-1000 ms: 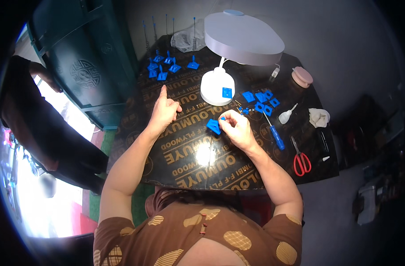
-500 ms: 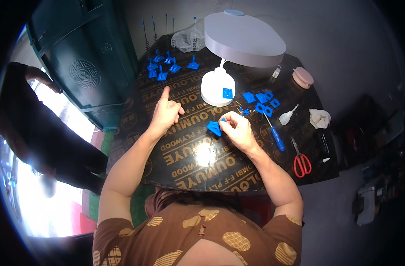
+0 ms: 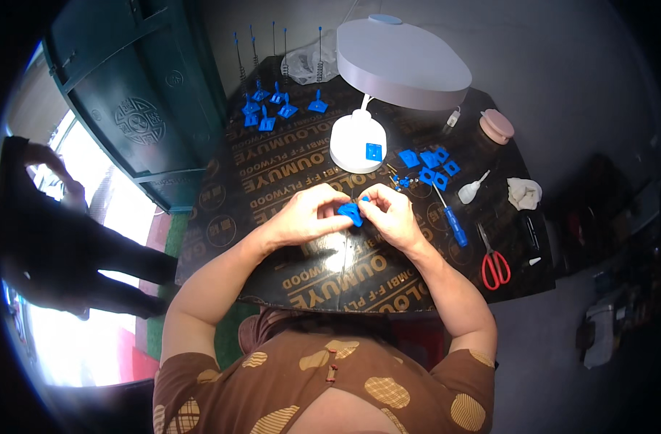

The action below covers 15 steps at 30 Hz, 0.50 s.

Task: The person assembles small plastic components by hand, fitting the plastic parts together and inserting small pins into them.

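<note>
Piece of blue plastic (image 3: 352, 212) is held on the near side of the lamp base (image 3: 352, 150), pinched in both grips: left hand (image 3: 308, 215) at its left, right hand (image 3: 393, 219) at its upper right. Its long axis, finger-covered, cannot be told. Since the earlier frame, the left hand has been brought over from the lamp base's left.

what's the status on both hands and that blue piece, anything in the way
Right hand pinching blue piece; left hand on it too. Piece partly covered. No obstruction seen; screwdriver lies to the right.
</note>
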Each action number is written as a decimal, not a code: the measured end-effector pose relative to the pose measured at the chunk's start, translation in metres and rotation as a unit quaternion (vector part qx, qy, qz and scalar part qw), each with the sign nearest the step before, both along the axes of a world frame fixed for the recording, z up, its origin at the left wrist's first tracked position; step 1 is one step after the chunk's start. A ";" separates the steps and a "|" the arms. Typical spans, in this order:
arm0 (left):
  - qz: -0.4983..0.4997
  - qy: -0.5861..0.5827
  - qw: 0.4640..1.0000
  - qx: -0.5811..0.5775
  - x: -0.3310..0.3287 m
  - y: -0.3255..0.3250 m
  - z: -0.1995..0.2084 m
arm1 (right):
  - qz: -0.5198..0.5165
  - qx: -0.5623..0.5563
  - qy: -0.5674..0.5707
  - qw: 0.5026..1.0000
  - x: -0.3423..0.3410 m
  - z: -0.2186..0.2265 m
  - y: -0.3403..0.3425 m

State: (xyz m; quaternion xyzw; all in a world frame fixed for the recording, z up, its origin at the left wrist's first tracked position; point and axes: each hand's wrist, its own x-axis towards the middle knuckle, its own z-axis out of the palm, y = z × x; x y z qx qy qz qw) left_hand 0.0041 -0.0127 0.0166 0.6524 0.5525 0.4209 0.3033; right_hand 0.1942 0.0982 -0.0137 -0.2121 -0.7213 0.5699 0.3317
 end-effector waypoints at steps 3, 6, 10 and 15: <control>-0.020 0.045 0.999 0.008 0.003 -0.003 0.004 | 0.009 0.004 -0.005 1.000 0.002 0.001 -0.002; -0.025 0.061 0.998 0.008 0.003 -0.003 0.001 | 0.015 0.010 0.001 1.000 0.002 0.005 -0.007; -0.046 -0.021 0.999 -0.018 0.001 0.000 -0.008 | 0.042 -0.005 -0.032 0.999 0.005 0.013 -0.010; -0.040 -0.037 0.998 -0.044 0.002 -0.002 -0.005 | 0.046 -0.002 -0.019 0.999 0.002 0.009 -0.007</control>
